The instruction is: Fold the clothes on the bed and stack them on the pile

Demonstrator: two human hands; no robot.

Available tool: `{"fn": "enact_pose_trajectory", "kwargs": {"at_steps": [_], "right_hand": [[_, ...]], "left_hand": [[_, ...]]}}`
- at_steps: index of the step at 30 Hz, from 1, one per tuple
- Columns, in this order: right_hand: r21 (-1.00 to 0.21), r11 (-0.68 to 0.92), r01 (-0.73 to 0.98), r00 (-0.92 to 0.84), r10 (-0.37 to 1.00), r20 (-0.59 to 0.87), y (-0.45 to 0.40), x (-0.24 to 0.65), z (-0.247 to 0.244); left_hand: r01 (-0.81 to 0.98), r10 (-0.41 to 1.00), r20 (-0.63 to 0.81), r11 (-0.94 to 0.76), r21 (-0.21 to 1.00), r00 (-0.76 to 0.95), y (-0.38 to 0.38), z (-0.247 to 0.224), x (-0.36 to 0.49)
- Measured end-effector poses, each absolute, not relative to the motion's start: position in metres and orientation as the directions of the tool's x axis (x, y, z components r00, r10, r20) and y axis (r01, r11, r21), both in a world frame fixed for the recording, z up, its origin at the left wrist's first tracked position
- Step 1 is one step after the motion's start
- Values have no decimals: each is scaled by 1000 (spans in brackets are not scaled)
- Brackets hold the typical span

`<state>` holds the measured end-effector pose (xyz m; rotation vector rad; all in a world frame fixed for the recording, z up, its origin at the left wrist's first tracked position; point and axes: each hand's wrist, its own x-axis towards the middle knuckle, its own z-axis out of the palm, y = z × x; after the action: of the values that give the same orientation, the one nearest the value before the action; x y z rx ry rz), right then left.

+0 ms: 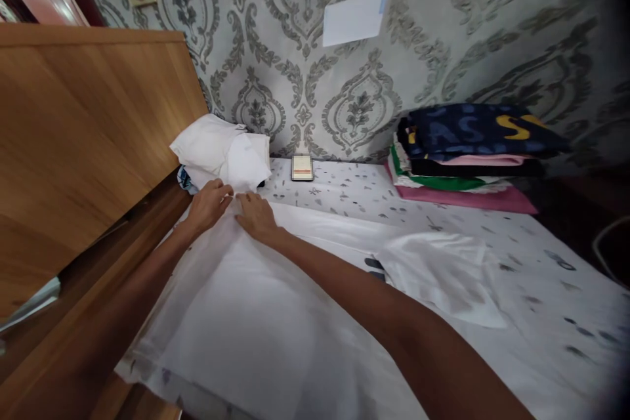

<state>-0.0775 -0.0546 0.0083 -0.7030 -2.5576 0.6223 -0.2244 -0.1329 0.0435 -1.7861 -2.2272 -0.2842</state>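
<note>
A white garment [256, 315], which looks like a shirt, lies spread over the bed in front of me. One sleeve-like part [443, 272] stretches out to the right. At the far left end of the cloth, my left hand [209, 205] is closed with thumb and fingers pinching its edge. Just to the right, my right hand [256, 215] has its fingers curled on the same edge, gripping the fabric. The fingertips of the two hands nearly meet. A folded pile of white clothes [221, 147] sits right behind them.
A wooden panel [93, 131] closes off the left side. Against the patterned wall lies a small framed card [302, 167]. A stack of folded clothes [472, 151] stands at the back right on the printed bedsheet [354, 184]. White paper [354, 18] hangs on the wall.
</note>
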Motion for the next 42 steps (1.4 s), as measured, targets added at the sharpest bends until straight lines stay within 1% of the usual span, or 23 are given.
{"fn": "enact_pose_trajectory", "kwargs": {"at_steps": [2,3,4,5,8,9,10,14,16,18,20,23,25,27,29,30,32,35,37,38,39,40,42], "right_hand": [[-579,700,418,-733,637,241,-41,-103,9],[-597,678,429,-716,658,233,-34,-110,9],[-610,665,431,-705,670,233,-27,-115,8],[-623,655,427,-696,678,236,-21,-117,8],[-649,643,406,-680,687,255,-8,-115,7],[-662,642,386,-677,685,269,-7,-115,6],[-680,642,355,-676,678,287,-8,-114,5],[-730,648,216,-734,601,317,-23,-115,-5],[-724,657,209,-778,560,284,-35,-113,-11],[-714,673,193,-815,515,265,-48,-104,-15],[-704,696,141,-856,443,266,-59,-85,-14],[-684,727,66,-896,344,279,-69,-41,-3],[-640,763,89,-901,336,275,-73,-3,7],[-567,808,159,-895,360,262,-74,39,15],[-498,830,253,-875,416,248,-74,84,18],[-473,828,301,-857,452,246,-75,109,17],[-453,805,385,-805,532,262,-78,159,10],[-503,712,489,-651,682,333,-83,232,-3],[-575,588,569,-478,806,350,-79,273,-8],[-612,499,614,-376,866,329,-72,289,-8],[-638,393,662,-269,919,286,-63,303,-8],[-650,282,705,-170,958,231,-51,313,-6],[-630,89,772,-12,992,126,-21,326,-2]], "left_hand": [[962,892,361,244,123,-272,-135,35,-219],[953,891,349,237,187,-290,-136,26,-216],[953,909,322,196,232,-266,-137,15,-212],[960,938,288,120,254,-194,-138,3,-208],[963,976,194,-143,230,99,-134,-28,-203],[961,976,171,-171,216,135,-132,-34,-205],[966,980,153,-157,204,127,-130,-37,-210],[986,991,90,88,144,-102,-133,-35,-245],[971,973,57,217,98,-223,-142,-31,-264],[957,956,51,286,58,-289,-153,-28,-279],[942,938,88,332,43,-334,-160,-23,-287],[907,890,177,417,58,-421,-158,-10,-281],[928,898,234,364,84,-373,-150,-3,-266],[974,945,242,198,108,-219,-141,-2,-248],[989,979,179,73,131,-96,-135,-8,-236],[989,987,134,67,133,-85,-133,-14,-236],[983,985,75,144,112,-153,-132,-25,-245],[983,981,83,172,59,-177,-127,-32,-263],[988,981,111,156,17,-157,-120,-24,-254],[991,982,134,135,15,-136,-115,-18,-238],[995,982,161,100,25,-103,-110,-11,-214],[997,983,179,27,71,-40,-104,-3,-184],[965,976,177,-164,203,129,-95,9,-109]]}}
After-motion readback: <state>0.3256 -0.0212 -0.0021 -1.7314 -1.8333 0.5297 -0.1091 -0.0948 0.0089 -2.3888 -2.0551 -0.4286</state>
